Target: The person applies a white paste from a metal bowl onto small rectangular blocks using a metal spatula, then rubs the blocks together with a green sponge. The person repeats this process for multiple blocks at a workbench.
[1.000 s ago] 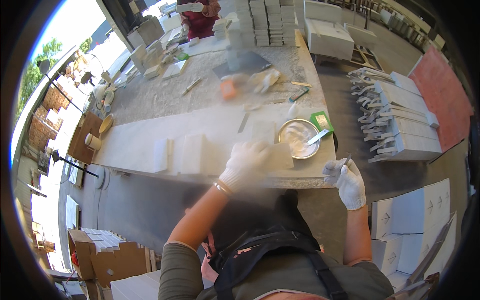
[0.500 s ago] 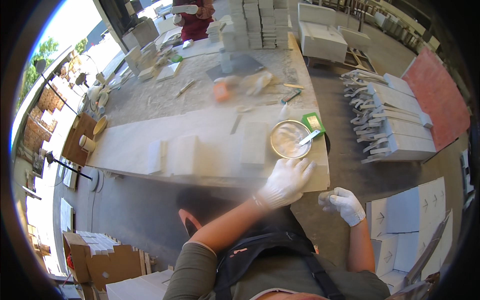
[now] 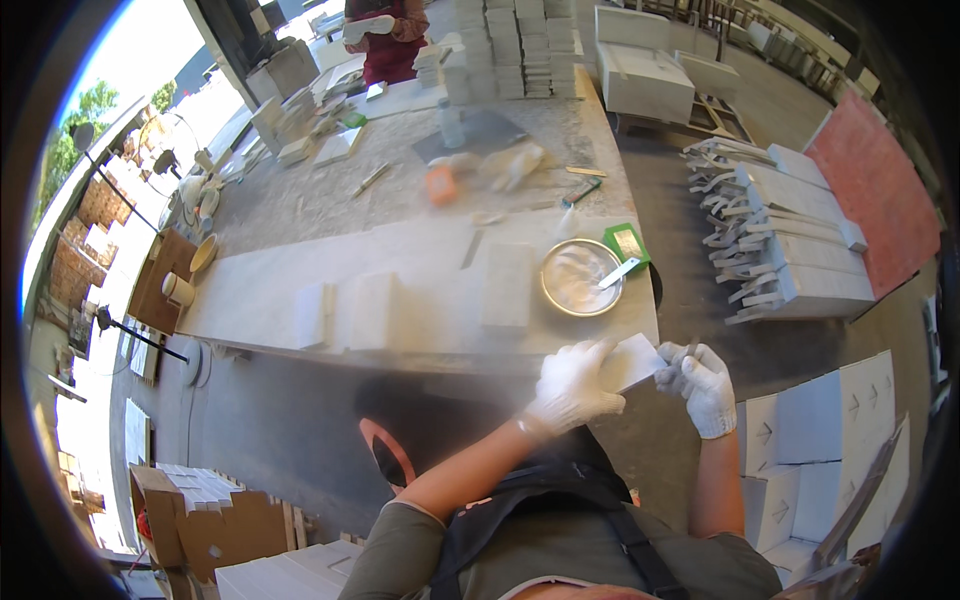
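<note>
My left hand [image 3: 576, 385], in a white knit glove, is closed on a small white tile [image 3: 634, 362] just off the table's near right edge. My right hand [image 3: 703, 388], also gloved and with grey-stained fingertips, is closed beside the tile's right end. A small dark object shows at its fingertips, too little of it to name. Beyond my left hand stands a round tin [image 3: 570, 275] of whitish paste, with a pale-handled spatula [image 3: 620, 272] resting in it. A green box [image 3: 625, 244] sits against the tin's far right side.
White slabs [image 3: 507, 287] lie along the table's [image 3: 250, 290] near side. Farther back are an orange block [image 3: 440, 186] and a bottle [image 3: 451, 122]. Tall tile stacks [image 3: 515, 50] stand at the far end, near another person [image 3: 388, 45]. White boxes [image 3: 810, 425] stand to my right.
My left hand has come back from beside the tin, and the white tile now shows in it. My right hand has shifted slightly, close to the tile's end.
</note>
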Demonstrator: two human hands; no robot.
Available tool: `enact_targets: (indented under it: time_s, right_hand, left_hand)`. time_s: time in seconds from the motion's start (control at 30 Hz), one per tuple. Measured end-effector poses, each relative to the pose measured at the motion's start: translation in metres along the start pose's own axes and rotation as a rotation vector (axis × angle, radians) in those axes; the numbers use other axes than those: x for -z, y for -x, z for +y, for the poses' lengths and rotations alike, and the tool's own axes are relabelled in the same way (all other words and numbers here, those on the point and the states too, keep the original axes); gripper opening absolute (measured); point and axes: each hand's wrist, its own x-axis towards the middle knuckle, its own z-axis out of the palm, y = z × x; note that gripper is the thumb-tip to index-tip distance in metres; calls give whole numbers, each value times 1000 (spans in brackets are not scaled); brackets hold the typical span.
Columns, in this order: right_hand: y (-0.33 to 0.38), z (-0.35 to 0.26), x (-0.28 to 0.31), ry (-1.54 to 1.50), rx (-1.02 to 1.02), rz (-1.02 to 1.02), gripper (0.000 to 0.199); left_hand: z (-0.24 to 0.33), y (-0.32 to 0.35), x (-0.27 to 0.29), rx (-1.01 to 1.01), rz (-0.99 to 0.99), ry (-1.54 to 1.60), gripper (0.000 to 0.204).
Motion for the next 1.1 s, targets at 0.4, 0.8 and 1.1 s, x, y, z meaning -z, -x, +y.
enact_targets:
  time_s: [0.4,0.8,1.1]
  right_hand:
    - [16,4,-16,167,43,-188,21]
    - [4,-3,0,226,192,68,37]
    - [-30,1,-76,110,105,-197,52]
  left_hand:
    - [-5,11,-3,39,-6,229,91]
    - [-24,37,11,189,-277,1078,73]
    - [-31,46,50,200,-224,1129,60]
